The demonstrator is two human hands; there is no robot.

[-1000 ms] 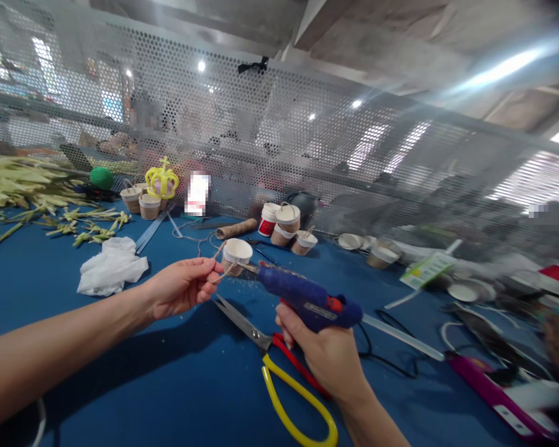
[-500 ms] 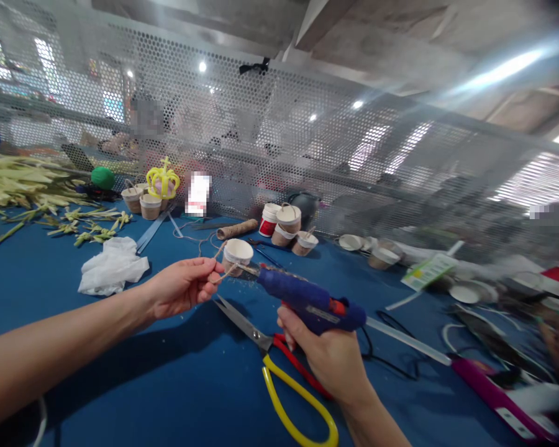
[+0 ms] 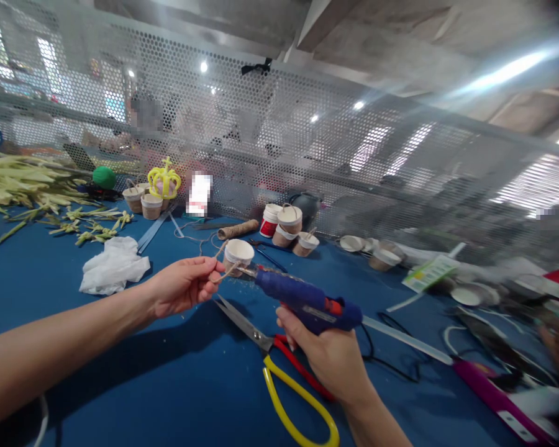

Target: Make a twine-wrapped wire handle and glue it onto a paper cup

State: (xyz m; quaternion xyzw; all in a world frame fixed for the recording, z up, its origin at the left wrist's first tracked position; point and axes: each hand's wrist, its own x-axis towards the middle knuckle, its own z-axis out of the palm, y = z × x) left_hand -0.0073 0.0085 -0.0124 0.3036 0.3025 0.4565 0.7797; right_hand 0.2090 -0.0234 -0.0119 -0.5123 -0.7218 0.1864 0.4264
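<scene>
Between the fingertips of my left hand (image 3: 185, 284) is pinched a thin piece of brown twine (image 3: 225, 273), its ends pointing right. My right hand (image 3: 323, 351) is wrapped round the grip of a blue glue gun (image 3: 307, 298). A long clear glue stick (image 3: 407, 339) sticks out of its back. The metal nozzle is at or very close to one twine end; I cannot tell whether they touch. Just behind them stands a small paper cup (image 3: 238, 253) with a white rim and brown wrap. Under the gun lie scissors (image 3: 261, 341) with one red and one yellow handle.
Crumpled white tissue (image 3: 114, 266) lies left of my left hand. Behind are a twine roll (image 3: 237, 230), stacked cups (image 3: 289, 225), a yellow crown-shaped piece (image 3: 164, 180) and green leaf strips (image 3: 23, 183). A perforated metal screen (image 3: 242, 136) borders the table. At right lies a purple tool (image 3: 494, 400).
The glue gun has shifted slightly left, bringing its nozzle nearer the twine end. My left hand keeps its pinch almost unmoved.
</scene>
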